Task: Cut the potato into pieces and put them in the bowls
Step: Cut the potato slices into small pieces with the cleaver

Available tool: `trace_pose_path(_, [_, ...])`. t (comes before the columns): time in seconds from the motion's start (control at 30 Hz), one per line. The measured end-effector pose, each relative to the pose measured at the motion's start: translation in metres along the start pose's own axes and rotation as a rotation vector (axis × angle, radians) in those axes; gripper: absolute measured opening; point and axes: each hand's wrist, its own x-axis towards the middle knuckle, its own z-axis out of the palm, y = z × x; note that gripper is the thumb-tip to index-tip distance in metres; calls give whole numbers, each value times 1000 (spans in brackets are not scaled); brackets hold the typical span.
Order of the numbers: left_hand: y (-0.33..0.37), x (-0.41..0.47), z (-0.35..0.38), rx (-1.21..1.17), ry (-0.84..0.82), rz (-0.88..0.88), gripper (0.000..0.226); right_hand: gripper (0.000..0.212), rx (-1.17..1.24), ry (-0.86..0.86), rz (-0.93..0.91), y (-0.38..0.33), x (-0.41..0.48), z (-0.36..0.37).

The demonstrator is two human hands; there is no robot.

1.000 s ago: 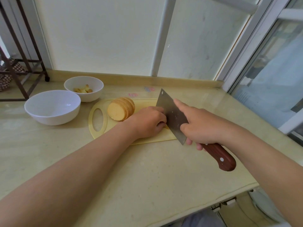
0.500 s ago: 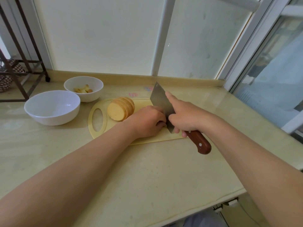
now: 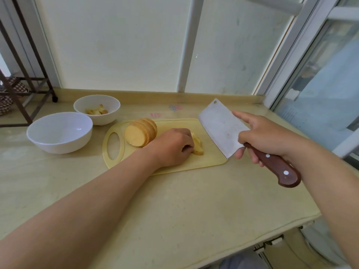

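- The left hand (image 3: 172, 146) curls its fingers down on pale yellow potato strips (image 3: 197, 146), which poke out past the fingertips on the cutting board (image 3: 209, 162)
- Round potato slices (image 3: 140, 132) lean stacked behind its knuckles
- The right hand (image 3: 266, 138) grips the cleaver (image 3: 221, 129) by the handle, forefinger straight along the blade, apart from the strips

On the counter (image 3: 174, 206) before me, the cutting board (image 3: 210, 160) carries the sliced potato (image 3: 138, 133), and left of it stand the near bowl (image 3: 60, 144) and, behind, the far bowl (image 3: 105, 119).

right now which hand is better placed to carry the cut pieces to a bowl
Left. The left hand holds the cut pieces, on the side of the empty bowl; the right hand grips the cleaver.
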Motion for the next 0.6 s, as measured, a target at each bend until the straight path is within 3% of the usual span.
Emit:
trace_pose_path(0.17, [0, 0, -2, 13, -1, -80, 17, 82, 131, 31, 43, 32, 9, 5])
trace_pose_path(0.27, [6, 1, -6, 12, -54, -170, 41, 82, 189, 35, 46, 44, 15, 12])
trace_pose_path(0.4, [14, 4, -10, 47, -241, -281, 80, 82, 286, 52, 52, 54, 24, 23])
trace_pose_path(0.6, [10, 9, -6, 67, -314, -294, 76, 82, 357, 19, 58, 62, 33, 34])
